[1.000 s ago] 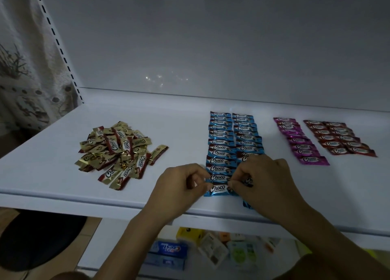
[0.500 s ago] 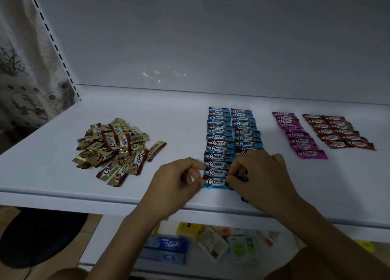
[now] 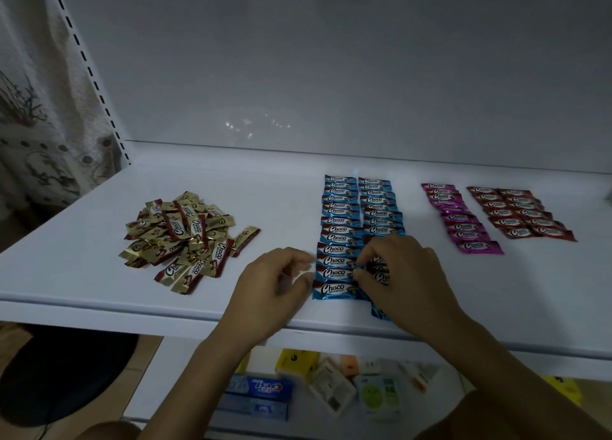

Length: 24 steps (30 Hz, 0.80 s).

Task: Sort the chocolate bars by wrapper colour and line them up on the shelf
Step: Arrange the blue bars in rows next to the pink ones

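Note:
Two columns of blue Choco bars (image 3: pixel 341 221) run from back to front on the white shelf (image 3: pixel 82 274). My right hand (image 3: pixel 407 274) lies over the near end of the right column and pinches a blue bar (image 3: pixel 381 275) there, hiding the ones beneath. My left hand (image 3: pixel 275 287) sits just left of the front blue bars with fingers loosely curled, fingertips at the wrappers' left ends, gripping nothing I can see. An unsorted heap of gold bars (image 3: pixel 185 237) lies at the left. A pink row (image 3: pixel 463 224) and two dark red columns (image 3: pixel 520 214) lie at the right.
The shelf's front edge runs just under my wrists. Below it, a lower shelf holds a toothpaste box (image 3: pixel 270 388), a yellow box (image 3: pixel 296 361) and other small packs. A slotted upright (image 3: pixel 96 85) and a curtain (image 3: pixel 33 141) stand at the left.
My left hand has let go of the front blue bar's left end and eased slightly away. The right hand stays on the near end of the right blue column.

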{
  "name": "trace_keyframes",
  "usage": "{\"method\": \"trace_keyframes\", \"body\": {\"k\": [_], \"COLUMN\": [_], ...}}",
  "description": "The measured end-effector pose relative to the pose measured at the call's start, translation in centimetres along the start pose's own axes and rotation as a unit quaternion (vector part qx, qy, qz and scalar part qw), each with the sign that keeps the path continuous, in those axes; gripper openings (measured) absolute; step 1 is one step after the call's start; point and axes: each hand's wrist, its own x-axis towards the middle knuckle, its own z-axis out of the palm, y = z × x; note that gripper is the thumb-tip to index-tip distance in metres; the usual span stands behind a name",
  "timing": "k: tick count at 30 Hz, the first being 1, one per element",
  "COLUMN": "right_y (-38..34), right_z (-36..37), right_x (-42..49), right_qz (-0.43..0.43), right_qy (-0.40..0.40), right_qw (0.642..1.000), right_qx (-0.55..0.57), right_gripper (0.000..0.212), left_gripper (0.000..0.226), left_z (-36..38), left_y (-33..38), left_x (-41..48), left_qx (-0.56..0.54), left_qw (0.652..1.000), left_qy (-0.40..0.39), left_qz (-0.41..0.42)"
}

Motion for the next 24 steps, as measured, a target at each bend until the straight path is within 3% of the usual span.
{"method": "trace_keyframes", "body": {"k": [7,12,16,20,24], "right_y": [-0.9,-4.0,-7.1,-10.8,-13.5], "right_z": [-0.4,0.2,2.8,6.1,10.7], "right_x": [0.2,0.7,1.5,4.7,8.8], "right_qz": [0.003,-0.036,-0.102,-0.05,0.024], "right_qy": [-0.035,-0.031,-0.032,-0.127,-0.128], "right_qw": [0.999,0.997,0.988,0.974,0.969], "right_qx": [0.015,0.054,0.114,0.18,0.212], "right_gripper": [0.046,0.039,0.036,0.039,0.041], "left_gripper": [0.049,0.043,0.048,0.079,0.106], "left_z": [0.3,-0.5,-3.8,-8.1,-11.8], "left_y": [-0.1,0.3,-0.7,-4.0,-7.7], "left_x": [-0.3,-1.1,-1.6,-1.9,-0.3], "left_qx": [0.075,0.123,0.275,0.389,0.411], "left_qw": [0.994,0.979,0.941,0.91,0.909], "left_qy": [0.073,0.134,0.145,0.128,0.064], "left_qz": [0.027,0.095,0.135,0.07,-0.018]}}
